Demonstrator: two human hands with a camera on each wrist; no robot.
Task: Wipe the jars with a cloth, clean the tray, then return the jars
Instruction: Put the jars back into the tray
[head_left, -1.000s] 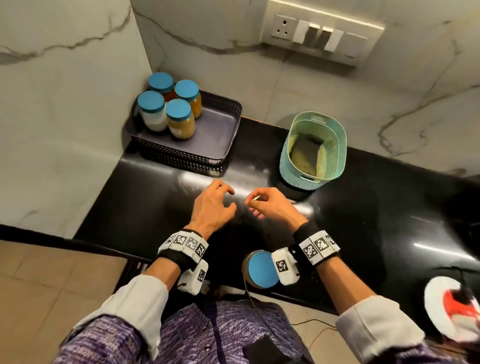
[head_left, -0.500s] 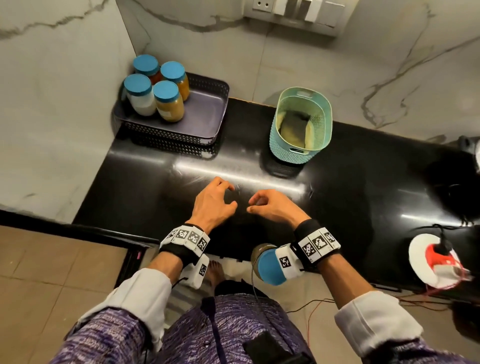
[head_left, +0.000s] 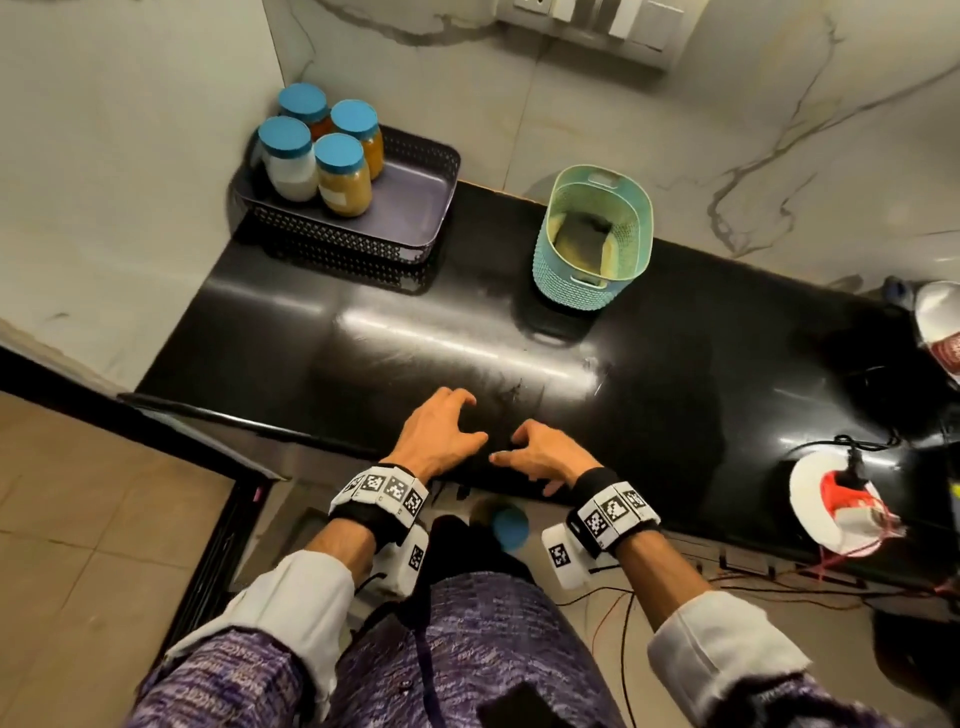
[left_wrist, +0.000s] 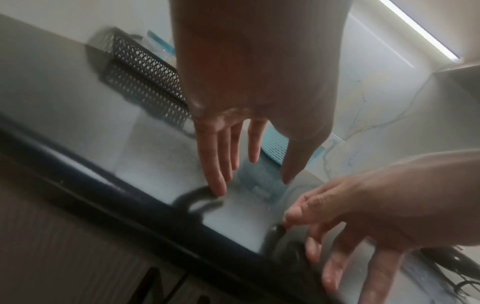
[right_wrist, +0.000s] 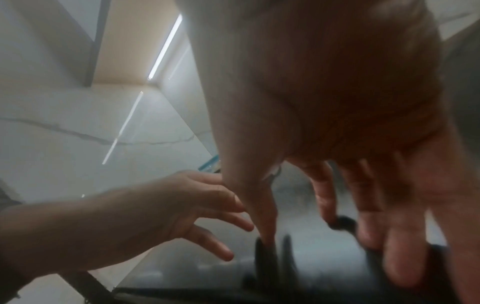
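Four jars (head_left: 318, 151), blue lids on, are clustered at the tray's (head_left: 415, 208) far-left corner, by the wall; cloth (head_left: 589, 236) sits in the teal basket (head_left: 592, 291), right of the tray. Nothing is held: left hand (head_left: 439, 441) & right hand (head_left: 545, 457) are spread, fingertips on the countertop (head_left: 675, 364) near its front edge, well apart from jars & cloth. Judged first step: cloth should be fetched, then each jar lifted out upright w/ a full wrap below the lid.
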